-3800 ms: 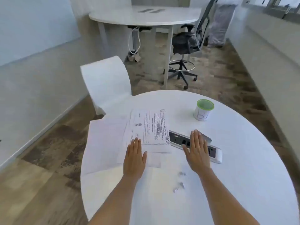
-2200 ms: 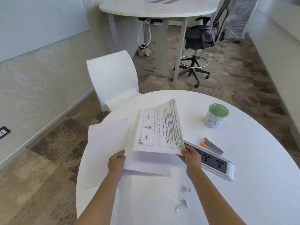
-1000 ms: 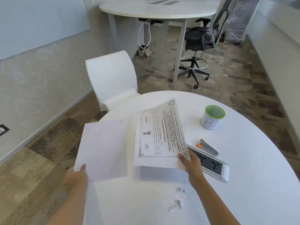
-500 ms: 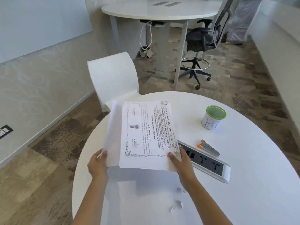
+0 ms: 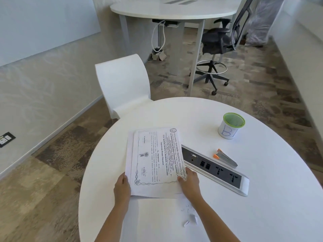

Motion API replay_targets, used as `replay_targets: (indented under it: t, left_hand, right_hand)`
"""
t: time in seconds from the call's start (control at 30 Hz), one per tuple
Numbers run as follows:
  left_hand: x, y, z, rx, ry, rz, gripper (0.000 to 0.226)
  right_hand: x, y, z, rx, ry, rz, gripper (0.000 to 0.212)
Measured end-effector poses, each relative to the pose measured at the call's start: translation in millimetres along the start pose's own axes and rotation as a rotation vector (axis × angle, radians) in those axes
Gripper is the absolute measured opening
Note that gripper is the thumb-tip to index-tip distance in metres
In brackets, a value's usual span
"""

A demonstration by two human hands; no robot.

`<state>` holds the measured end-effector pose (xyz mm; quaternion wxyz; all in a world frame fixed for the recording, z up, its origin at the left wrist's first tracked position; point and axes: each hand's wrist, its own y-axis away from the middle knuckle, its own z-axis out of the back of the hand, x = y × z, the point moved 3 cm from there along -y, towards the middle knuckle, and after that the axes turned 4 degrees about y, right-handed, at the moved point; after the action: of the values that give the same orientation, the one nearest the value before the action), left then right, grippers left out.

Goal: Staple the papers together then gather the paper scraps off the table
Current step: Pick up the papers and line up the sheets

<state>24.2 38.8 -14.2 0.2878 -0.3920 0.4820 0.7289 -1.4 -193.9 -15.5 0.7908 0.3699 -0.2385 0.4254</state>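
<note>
Now squared into one stack, papers (image 5: 155, 163) gripped at near corners by left hand (image 5: 122, 188) and right hand (image 5: 189, 183), just left of power strip (image 5: 216, 169); next, probably reaching stapler (image 5: 226, 158) beyond the strip, scraps (image 5: 191, 220) untouched.

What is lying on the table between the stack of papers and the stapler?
In the head view, the power socket strip set into the table lies between the papers and the stapler, running diagonally; nothing else is there.
</note>
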Motion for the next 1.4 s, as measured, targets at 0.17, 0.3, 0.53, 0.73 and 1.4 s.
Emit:
replay_targets:
  t: [0.17,0.3,0.53,0.73,1.4]
  left_hand:
    - [-11,6,-10,0.105,-0.197,-0.135,0.041]
    - [-9,-4,-6,0.164,-0.125,-0.099,0.037]
    - [-20,11,6,0.567,0.257,0.044,0.029]
    - [-39,11,2,0.649,0.113,-0.176,0.042]
    - [-102,26,5,0.427,0.327,-0.495,0.041]
  right_hand:
    - [13,-8,-7,0.085,0.186,0.1,0.049]
    - [10,-14,-3,0.028,0.028,-0.001,0.052]
    - [10,-7,23,0.128,-0.5,-0.012,0.04]
    - [42,13,50,0.057,-0.538,0.247,0.027]
    - [63,19,65,0.08,-0.685,0.379,0.04]
